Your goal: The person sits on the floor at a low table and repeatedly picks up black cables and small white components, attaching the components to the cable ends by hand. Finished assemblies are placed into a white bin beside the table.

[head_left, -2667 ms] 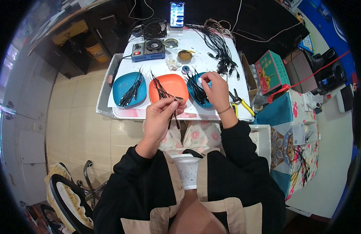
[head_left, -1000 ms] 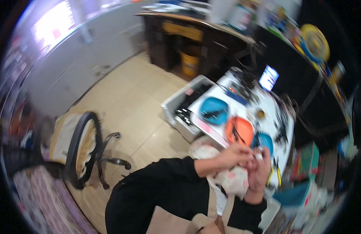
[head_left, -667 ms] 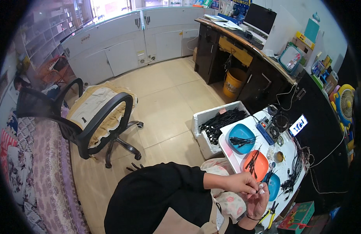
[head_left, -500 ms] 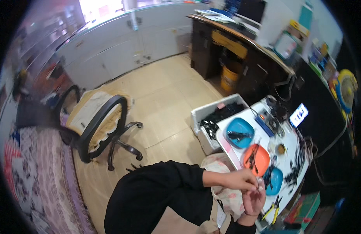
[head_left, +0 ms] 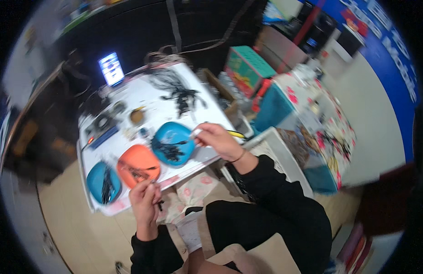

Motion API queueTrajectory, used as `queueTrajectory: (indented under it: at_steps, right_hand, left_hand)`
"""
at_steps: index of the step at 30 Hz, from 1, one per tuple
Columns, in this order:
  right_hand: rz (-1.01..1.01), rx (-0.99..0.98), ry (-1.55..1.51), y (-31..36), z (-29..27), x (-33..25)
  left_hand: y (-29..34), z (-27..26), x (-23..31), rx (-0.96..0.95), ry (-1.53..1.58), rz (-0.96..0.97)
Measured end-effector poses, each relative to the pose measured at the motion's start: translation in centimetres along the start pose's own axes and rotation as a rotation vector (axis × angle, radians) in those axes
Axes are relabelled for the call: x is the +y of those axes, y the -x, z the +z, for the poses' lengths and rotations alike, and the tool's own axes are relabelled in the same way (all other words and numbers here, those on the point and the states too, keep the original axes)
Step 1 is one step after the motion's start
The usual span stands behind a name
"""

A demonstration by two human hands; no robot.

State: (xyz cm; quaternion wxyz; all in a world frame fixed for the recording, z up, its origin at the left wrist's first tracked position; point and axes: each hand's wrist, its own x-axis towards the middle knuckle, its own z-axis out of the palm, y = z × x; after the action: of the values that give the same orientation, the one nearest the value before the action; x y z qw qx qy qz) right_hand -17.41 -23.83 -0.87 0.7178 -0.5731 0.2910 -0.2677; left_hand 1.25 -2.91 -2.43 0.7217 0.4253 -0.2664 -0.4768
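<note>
My left hand (head_left: 145, 201) is closed just off the table's near edge, below the orange dish (head_left: 137, 155). A short dark piece (head_left: 160, 205), perhaps a cable end, pokes out of its fingers. Over the right rim of the blue dish (head_left: 168, 130) is my right hand (head_left: 219, 140), its fingertips pinched on a small whitish thing (head_left: 196, 133), too blurred to name. Thin black cable pieces (head_left: 172, 153) lie in that dish, and dark pieces (head_left: 134, 171) in the orange one. The left blue dish (head_left: 96, 182) holds a black bundle (head_left: 107, 185).
On the white table (head_left: 143, 100) are a lit phone (head_left: 111, 69), a blue device (head_left: 104, 138), a small round pot (head_left: 137, 117) and loose black cables (head_left: 179, 93). Yellow-handled pliers (head_left: 237, 134) show partly behind my right hand. Boxes and a teal bin (head_left: 275, 107) stand at the right.
The view has swung right, toward the table. My hands, together half a second ago, are now apart: the left near the orange dish, the right by the blue dish.
</note>
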Motion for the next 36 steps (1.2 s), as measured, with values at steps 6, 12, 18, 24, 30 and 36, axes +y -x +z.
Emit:
queueTrajectory:
  at_steps: [6, 12, 18, 24, 30, 36]
  right_hand:
    - [0.050, -0.086, 0.037, 2.1, -0.9, 2.2]
    - [-0.226, 0.021, 0.480, -3.4, -5.5, 0.5]
    - [-0.299, 0.160, 1.043, -12.5, -8.3, 2.3]
    - [-0.056, 0.353, 1.329, -21.2, -8.9, 3.1]
    - [-0.034, 0.370, 1.385, -26.3, -9.7, 4.1]
    - [0.063, 0.358, 1.324, -27.1, -9.9, 3.0]
  left_hand:
    - [-1.4, 0.6, -1.4, -0.032, 0.012, -0.060]
    - [-1.4, 1.1, -1.8, -0.060, -0.025, -0.124]
    - [-1.4, 1.1, -1.1, -0.020, 0.001, -0.096]
    - [-1.5, 0.7, -1.0, -0.009, -0.007, -0.120]
    - [-1.0, 0.3, -1.0, 0.014, -0.002, -0.128]
    - [-0.4, -0.3, -0.7, 0.022, 0.016, -0.115]
